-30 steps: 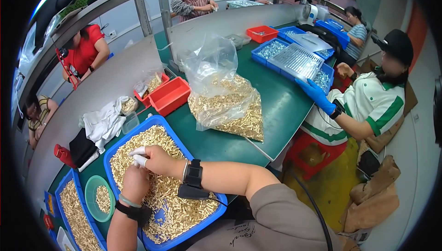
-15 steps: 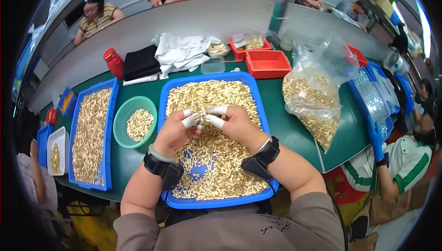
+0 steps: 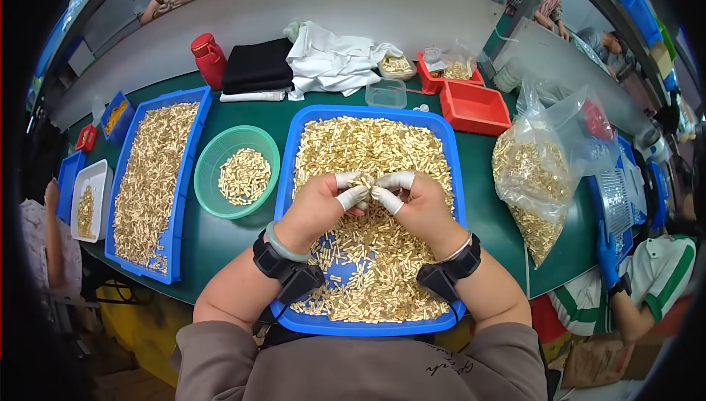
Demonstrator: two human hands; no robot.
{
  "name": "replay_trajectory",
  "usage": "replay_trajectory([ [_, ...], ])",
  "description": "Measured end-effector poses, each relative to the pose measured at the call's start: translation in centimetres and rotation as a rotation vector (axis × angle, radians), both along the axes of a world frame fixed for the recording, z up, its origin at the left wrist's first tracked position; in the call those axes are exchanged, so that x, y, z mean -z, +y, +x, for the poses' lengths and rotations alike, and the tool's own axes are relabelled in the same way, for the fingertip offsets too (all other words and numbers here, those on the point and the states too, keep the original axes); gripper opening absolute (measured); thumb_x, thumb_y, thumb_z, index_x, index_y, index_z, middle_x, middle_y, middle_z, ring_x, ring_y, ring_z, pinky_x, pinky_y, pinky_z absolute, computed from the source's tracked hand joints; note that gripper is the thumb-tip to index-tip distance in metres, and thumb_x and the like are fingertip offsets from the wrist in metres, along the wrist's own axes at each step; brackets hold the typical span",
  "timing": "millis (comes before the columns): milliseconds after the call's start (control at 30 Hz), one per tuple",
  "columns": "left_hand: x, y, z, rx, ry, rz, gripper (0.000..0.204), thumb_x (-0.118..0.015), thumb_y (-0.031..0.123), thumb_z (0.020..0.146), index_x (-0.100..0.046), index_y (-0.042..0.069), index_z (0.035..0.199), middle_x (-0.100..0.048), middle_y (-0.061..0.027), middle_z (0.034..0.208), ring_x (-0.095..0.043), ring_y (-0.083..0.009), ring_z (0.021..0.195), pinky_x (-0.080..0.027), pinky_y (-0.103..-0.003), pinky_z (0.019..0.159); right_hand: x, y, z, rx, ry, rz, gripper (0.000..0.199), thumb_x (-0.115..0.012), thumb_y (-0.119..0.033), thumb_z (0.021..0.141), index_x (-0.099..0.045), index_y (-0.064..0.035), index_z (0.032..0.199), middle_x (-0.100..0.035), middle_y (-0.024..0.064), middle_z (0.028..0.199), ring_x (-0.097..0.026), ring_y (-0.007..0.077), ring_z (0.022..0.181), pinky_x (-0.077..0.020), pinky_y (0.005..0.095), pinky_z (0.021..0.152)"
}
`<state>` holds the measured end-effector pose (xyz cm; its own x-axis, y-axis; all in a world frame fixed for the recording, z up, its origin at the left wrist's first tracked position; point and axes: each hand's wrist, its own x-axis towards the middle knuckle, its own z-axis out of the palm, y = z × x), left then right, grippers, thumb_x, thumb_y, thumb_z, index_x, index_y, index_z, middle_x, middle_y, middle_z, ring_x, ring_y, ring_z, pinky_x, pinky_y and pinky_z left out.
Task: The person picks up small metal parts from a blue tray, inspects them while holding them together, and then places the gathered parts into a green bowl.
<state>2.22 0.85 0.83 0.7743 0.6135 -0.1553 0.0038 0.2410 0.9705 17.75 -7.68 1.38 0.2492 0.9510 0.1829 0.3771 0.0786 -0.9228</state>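
Both hands are above a large blue tray (image 3: 459,202) heaped with small gold-coloured metal pieces (image 3: 371,140). White covers sit on the thumb and finger tips. My left hand (image 3: 312,204) is closed, thumb against fingers, with a small gold-coloured piece showing at the tips. Close beside it, my right hand (image 3: 428,210) is also closed in a pinch. Whatever lies between its fingertips is too small and hidden to make out. Left of the tray, a round green bowl (image 3: 209,199) contains a small pile of similar pieces.
Further left are a long blue tray (image 3: 184,180) of pieces and a white tray (image 3: 97,210). Behind stand a red flask (image 3: 209,61), black cloth (image 3: 257,65), white cloth (image 3: 331,59) and a red box (image 3: 474,107). A clear bag of pieces (image 3: 540,173) sits right, near a co-worker's blue-gloved hand (image 3: 608,258).
The view has shifted, so the table things appear further right. My hands remain close together over the tray, with the fingers slightly rearranged in their pinches.
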Motion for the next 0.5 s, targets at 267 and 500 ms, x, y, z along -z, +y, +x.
replay_trajectory([
  [267, 0.4, 0.6, -0.2, 0.14, 0.005, -0.075, 0.016, -0.053, 0.014, 0.085, -0.06, 0.001, 0.09, -0.06, -0.0032, 0.077, -0.056, -0.0096, 0.066, -0.046, -0.022, 0.062, 0.6, 0.2, 1.0, -0.045, -0.266, 0.305, 0.015, -0.068, -0.005, 0.068, -0.063, -0.0066, 0.083, -0.06, 0.0045, 0.074, -0.055, 0.0153, 0.067, -0.0439, 0.0257, 0.06],
  [500, 0.2, 0.6, -0.5, 0.177, 0.041, -0.196, 0.016, -0.052, 0.014, 0.085, -0.061, 0.001, 0.09, -0.061, -0.0047, 0.078, -0.056, -0.0102, 0.063, -0.048, -0.023, 0.058, 0.6, 0.3, 1.0, -0.151, -0.257, 0.339, 0.016, -0.067, -0.004, 0.068, -0.062, -0.0059, 0.083, -0.061, 0.0062, 0.08, -0.056, 0.0178, 0.072, -0.0441, 0.0266, 0.062],
])
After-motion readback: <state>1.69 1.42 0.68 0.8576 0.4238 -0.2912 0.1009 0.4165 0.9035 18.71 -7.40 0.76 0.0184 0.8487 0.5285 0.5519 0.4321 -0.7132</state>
